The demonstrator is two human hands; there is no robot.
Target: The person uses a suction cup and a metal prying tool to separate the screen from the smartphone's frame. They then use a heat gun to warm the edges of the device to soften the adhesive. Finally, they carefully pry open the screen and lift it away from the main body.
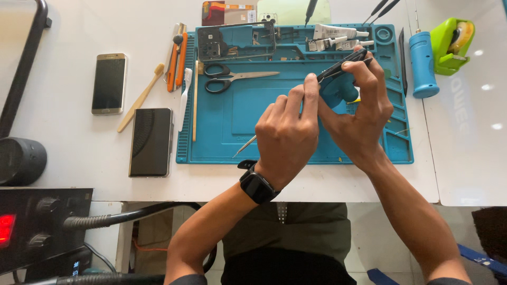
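Observation:
My right hand (359, 111) holds a thin dark phone part (342, 63) on edge above the blue work mat (232, 113), with a blue suction-cup tool (338, 91) pressed against it. My left hand (288, 132), with a black smartwatch (257, 186) on its wrist, grips a thin metal pry tool (244, 149) and its fingertips touch the edge of the phone part. How the tool's tip meets the part is hidden by my fingers.
On the mat lie black scissors (232, 77), a stripped phone frame (235, 39) and glue tubes (338, 37). Left of it are a gold phone (109, 83), a black phone (151, 141) and a wooden toothbrush (140, 97). A blue cylinder tool (423, 64) and a green tape dispenser (451, 45) stand at the right.

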